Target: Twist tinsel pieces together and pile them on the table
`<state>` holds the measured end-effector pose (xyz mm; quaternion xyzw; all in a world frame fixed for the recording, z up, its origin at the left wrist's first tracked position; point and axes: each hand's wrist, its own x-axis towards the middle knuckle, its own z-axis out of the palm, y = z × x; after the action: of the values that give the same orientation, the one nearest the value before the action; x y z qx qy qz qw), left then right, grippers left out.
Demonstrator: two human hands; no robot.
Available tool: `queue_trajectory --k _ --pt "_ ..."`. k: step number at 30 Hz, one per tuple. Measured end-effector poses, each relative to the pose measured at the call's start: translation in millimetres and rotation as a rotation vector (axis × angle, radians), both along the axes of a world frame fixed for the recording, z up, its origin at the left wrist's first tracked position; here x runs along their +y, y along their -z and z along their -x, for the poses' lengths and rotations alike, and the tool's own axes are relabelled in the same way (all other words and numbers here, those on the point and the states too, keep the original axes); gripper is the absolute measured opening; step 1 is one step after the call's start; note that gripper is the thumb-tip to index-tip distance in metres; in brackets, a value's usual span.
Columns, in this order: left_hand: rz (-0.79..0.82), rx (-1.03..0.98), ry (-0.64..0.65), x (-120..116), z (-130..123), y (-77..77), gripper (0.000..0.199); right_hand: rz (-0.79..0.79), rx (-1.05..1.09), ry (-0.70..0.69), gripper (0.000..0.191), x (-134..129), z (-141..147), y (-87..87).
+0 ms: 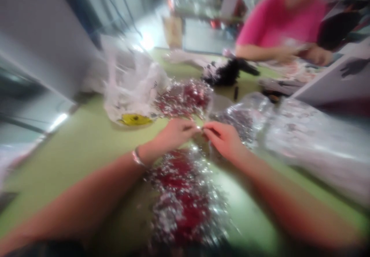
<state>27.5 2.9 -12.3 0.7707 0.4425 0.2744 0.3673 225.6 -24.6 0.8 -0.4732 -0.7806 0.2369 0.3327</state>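
Note:
My left hand [178,134], with a silvery bracelet [137,157] at its wrist, is closed in a pinch. Facing it, my right hand [224,138] pinches too. Between the fingertips of both shows a small shiny silvery piece [199,128]; blur hides what kind it is. Below the hands, red and silver tinsel [185,195] stretches toward me over the green table [115,176]. A second bunch of red and silver tinsel [186,97] lies just beyond them. Close to my right hand is a clear plastic bag [254,112] with silvery, dark stuff inside.
A white plastic bag [130,79] with a yellow patch [135,119] stands at the left back. Black fluffy material [227,71] lies farther off. Clear plastic wrapping [318,137] covers the right side. Across the table a person in a pink top [283,25] handles something blurred.

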Motion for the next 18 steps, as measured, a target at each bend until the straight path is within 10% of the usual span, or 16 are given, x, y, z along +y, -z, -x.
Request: queue_trajectory --k 18 --pt "-0.197 0.106 0.022 -3.8 -0.7 -7.2 0.033 -0.325 -0.220 -0.119 0.022 2.1 -7.4 7.1"
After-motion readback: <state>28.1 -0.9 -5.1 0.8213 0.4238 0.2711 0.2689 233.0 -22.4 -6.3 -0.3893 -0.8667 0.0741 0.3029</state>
